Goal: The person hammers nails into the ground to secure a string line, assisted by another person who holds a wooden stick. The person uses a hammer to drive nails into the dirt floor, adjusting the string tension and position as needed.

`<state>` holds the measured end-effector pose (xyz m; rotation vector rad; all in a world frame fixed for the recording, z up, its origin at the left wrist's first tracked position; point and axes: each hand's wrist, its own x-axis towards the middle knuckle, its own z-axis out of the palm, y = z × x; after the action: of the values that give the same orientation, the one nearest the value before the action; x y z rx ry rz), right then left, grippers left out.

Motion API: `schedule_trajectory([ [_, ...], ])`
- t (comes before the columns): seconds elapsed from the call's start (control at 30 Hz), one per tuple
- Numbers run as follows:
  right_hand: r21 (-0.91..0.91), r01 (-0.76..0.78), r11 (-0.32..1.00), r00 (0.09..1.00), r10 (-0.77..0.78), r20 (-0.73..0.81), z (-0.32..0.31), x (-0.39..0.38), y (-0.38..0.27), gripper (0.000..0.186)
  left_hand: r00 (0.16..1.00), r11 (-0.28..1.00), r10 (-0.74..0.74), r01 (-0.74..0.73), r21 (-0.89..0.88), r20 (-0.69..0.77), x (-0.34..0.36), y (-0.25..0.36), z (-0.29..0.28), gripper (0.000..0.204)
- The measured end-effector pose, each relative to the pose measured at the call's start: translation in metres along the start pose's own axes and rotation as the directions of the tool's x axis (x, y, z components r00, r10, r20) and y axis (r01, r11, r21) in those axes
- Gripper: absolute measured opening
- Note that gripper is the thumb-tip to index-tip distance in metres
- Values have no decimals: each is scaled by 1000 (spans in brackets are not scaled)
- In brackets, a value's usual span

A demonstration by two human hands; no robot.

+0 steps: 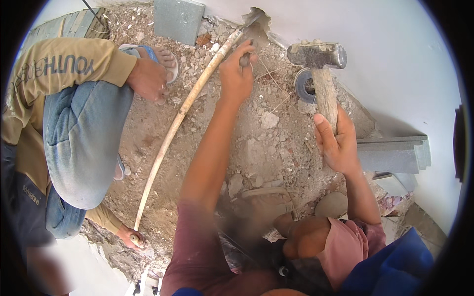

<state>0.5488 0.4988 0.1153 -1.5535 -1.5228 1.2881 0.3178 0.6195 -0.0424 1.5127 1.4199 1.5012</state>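
My right hand (338, 143) grips the wooden handle of a club hammer (318, 55), its dusty metal head raised near the white wall. My left hand (237, 74) reaches forward, its fingers curled around a short dark metal piece (245, 60); most of it is hidden, so its kind is unclear. Just beyond the left hand is a ragged hole (256, 23) at the wall's base. A long off-white pipe (185, 106) runs from beside the hole down the left of my arm. Behind the hammer handle lies a dark grey ring or roll (303, 86).
At left crouches a co-worker in jeans (89, 143), one hand (148, 79) near a sandalled foot, the other (129, 238) holding a wooden-handled tool. A grey tile (178, 20) leans at the back; stacked tiles (395, 154) lie right. Rubble (269, 120) covers the ground.
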Motion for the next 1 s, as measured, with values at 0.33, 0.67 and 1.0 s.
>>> schedule_trajectory([
  [0.33, -32, 14, 999, 998, -12, 54, 3, -5, 11, 33, 963, 963, -264, 260, 71, 55, -30, 6, -41, 15],
  [0.67, 88, -42, 995, 998, 38, 40, 8, 3, -14, 35, 933, 944, -316, 292, -154, -171, 26, 9, 24, 15],
  [1.0, -89, 298, 951, 952, -303, -50, 6, 33, -43, 36, 992, 999, -35, 33, -18, -119, 24, 10, 28, 13],
])
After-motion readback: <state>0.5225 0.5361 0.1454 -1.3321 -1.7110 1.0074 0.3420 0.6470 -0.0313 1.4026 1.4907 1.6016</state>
